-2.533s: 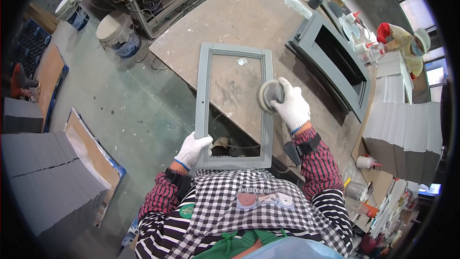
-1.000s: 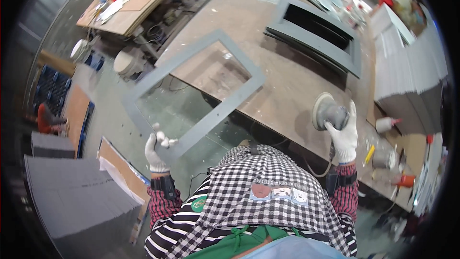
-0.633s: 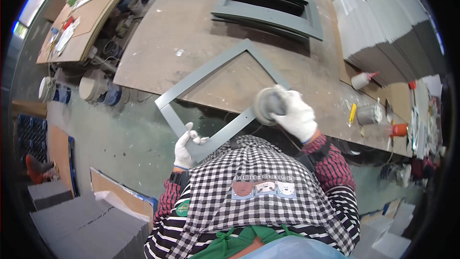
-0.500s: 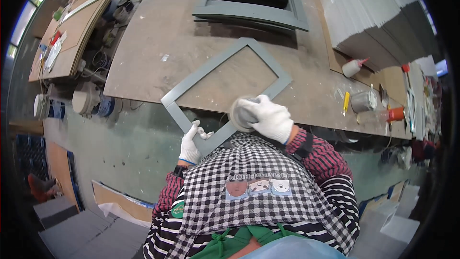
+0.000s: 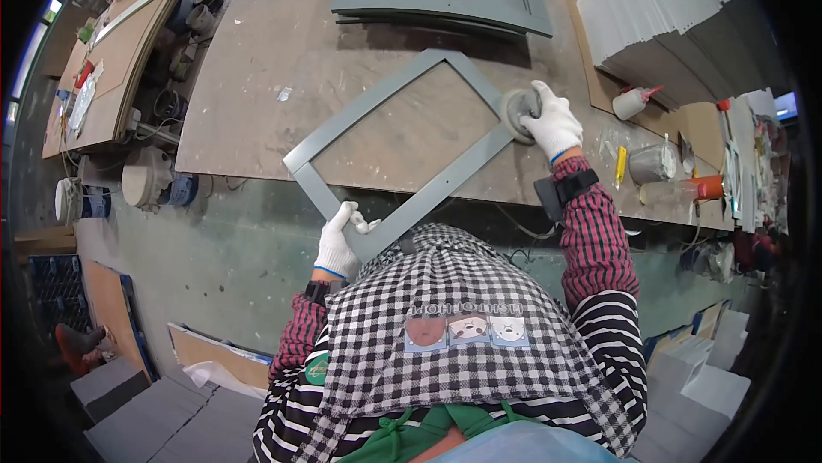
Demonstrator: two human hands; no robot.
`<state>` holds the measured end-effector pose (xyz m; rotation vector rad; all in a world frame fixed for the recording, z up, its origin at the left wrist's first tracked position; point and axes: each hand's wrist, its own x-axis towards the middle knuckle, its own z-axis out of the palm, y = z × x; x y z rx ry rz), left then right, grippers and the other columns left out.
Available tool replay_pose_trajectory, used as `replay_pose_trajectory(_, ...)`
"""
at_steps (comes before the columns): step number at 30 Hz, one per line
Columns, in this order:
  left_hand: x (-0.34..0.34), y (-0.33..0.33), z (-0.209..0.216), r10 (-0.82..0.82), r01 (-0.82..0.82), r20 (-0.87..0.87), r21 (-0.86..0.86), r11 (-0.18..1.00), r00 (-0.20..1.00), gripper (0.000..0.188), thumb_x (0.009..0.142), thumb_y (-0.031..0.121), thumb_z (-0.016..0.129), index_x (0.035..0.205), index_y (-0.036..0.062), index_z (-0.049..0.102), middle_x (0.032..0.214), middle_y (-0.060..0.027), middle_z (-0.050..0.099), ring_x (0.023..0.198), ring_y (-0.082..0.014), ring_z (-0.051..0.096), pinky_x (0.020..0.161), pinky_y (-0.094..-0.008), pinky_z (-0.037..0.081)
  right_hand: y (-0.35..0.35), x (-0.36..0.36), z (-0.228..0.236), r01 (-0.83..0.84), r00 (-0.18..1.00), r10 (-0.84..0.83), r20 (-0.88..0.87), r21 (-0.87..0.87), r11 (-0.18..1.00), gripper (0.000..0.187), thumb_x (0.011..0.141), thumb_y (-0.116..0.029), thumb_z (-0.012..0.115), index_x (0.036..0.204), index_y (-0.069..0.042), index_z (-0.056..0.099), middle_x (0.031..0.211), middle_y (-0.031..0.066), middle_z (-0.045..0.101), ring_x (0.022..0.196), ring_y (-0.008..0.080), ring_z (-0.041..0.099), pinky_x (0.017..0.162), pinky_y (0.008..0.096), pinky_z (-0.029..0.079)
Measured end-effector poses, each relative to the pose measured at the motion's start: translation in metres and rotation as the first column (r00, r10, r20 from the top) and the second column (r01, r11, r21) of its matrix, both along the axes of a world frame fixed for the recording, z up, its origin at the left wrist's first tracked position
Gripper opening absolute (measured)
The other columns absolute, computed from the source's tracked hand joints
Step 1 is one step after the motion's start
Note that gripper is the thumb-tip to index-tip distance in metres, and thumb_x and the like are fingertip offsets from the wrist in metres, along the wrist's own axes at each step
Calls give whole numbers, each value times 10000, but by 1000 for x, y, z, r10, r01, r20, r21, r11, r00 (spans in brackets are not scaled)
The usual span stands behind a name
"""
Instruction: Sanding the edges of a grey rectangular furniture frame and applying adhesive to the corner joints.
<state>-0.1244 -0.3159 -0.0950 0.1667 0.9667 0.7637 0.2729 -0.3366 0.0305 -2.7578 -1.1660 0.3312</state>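
A grey rectangular frame point(image 5: 462, 169) lies aslant, partly on the brown worktable point(image 5: 248, 103) and partly out over its front edge. My left hand point(image 5: 340, 242), in a white glove, is closed round the frame's near left corner. At the frame's right corner my right hand point(image 5: 555, 125), gloved too, grips a round grey power sander point(image 5: 519, 113). The sander's disc rests on the frame there; its underside is hidden. A cord hangs below the table edge.
Several like grey frames point(image 5: 445, 17) are stacked at the back. Tall stacks of pale boards point(image 5: 676, 26) stand right, near a white squeeze bottle point(image 5: 632, 102), a yellow cutter knife point(image 5: 621, 167), a metal can point(image 5: 652, 161) and an orange-ended tube point(image 5: 704, 188). Buckets point(image 5: 145, 176) stand left.
My right hand has slid the sander along the frame's near rail, from its middle to the right corner. My left hand keeps its hold. The whole view has shifted slightly.
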Motion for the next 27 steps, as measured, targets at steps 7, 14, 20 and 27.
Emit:
replay_pose_trajectory(7,2,0,5,9,-10,-27,-25,1000,1000,194,985,234,628,1046,62,562,703,-21,539,605,-171,534,970,-516,510,-19,-110,6,-476,867,478,-140,45,878,578,737,-293,792,1268,-254,566,1174,183,578,951,391,672,825,453,564)
replay_pose_trajectory(14,1,2,8,5,-8,-55,-55,998,998,235,1011,267,598,1099,69,507,684,-7,528,577,-170,522,996,-524,478,-13,-124,16,-566,799,553,-237,15,824,528,794,-185,736,1284,-266,559,1205,198,550,977,410,662,841,458,561)
replay_pose_trajectory(20,6,5,4,-13,13,-15,-11,1000,1000,213,988,243,627,1041,52,548,710,-28,542,606,-177,538,955,-533,514,-14,-53,5,-240,970,238,-56,-21,971,562,775,-255,756,1296,-258,546,1183,194,575,991,411,665,864,469,558)
replay_pose_trajectory(27,19,5,4,-2,1,-58,-13,1000,998,227,989,248,626,1043,47,537,702,-40,532,597,-187,524,953,-539,515,-23,-140,15,-599,780,573,-251,-37,800,525,797,-204,752,1278,-248,546,1180,224,548,935,416,674,796,477,569)
